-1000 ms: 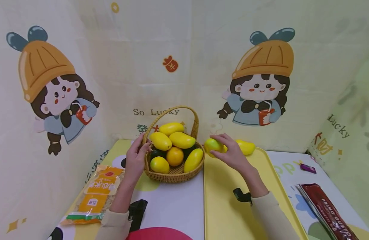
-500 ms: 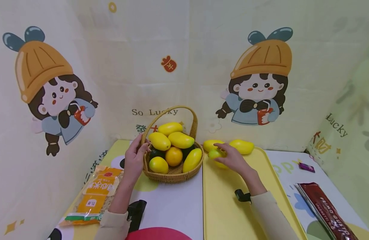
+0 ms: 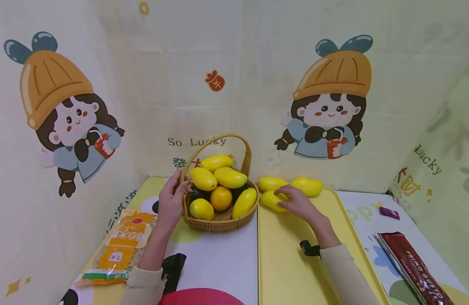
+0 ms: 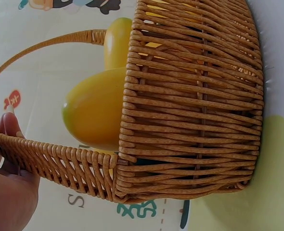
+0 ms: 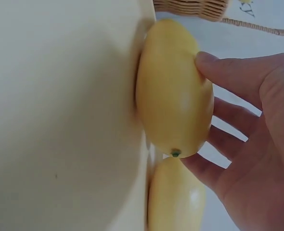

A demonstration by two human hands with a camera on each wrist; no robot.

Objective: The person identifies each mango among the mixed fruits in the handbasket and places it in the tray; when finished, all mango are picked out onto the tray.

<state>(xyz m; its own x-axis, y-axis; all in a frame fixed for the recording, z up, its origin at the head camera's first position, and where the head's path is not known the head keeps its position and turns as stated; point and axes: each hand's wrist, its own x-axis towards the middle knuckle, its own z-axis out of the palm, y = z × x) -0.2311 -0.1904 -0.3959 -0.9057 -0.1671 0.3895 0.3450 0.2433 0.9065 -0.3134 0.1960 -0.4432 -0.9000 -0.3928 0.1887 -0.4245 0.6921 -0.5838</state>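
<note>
My left hand holds the handle of the wicker basket at its left side; in the left wrist view the fingers curl round the handle. Several yellow mangoes, an orange and a yellow-green round fruit lie in the basket, with dark green fruit partly hidden behind them. Right of the basket, my right hand grips a yellow mango resting at the yellow tray's back left. The right wrist view shows the thumb on this mango and fingers at its far side.
Two mangoes lie behind on the tray. A grain bag is at the left. A dark red spaghetti pack and a small purple packet lie right of the tray. Patterned cloth stands behind.
My right hand has brought its mango down and forward onto the tray, turning it sideways, and the mango behind shows more fully. My left hand stays on the basket handle.
</note>
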